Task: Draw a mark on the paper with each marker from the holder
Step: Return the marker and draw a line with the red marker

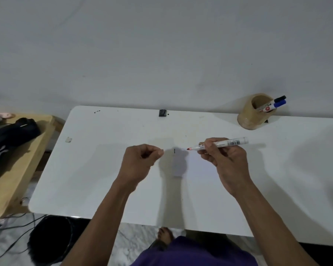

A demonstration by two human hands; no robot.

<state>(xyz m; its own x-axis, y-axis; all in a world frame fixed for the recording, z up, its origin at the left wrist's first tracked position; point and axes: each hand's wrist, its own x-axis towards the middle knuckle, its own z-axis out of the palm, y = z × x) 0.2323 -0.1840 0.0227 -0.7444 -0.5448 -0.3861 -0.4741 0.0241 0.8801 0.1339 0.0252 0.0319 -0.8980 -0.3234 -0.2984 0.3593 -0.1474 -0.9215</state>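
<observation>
The right hand (222,158) grips an uncapped red marker (218,144) at centre frame, tip pointing left toward the left hand (140,160), which is curled shut, contents unclear; the holder (253,112) stands upper right.

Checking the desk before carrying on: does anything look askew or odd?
The holder leans tilted at the table's back edge, its markers sticking out sideways. The right hand holds an uncapped red marker.
</observation>
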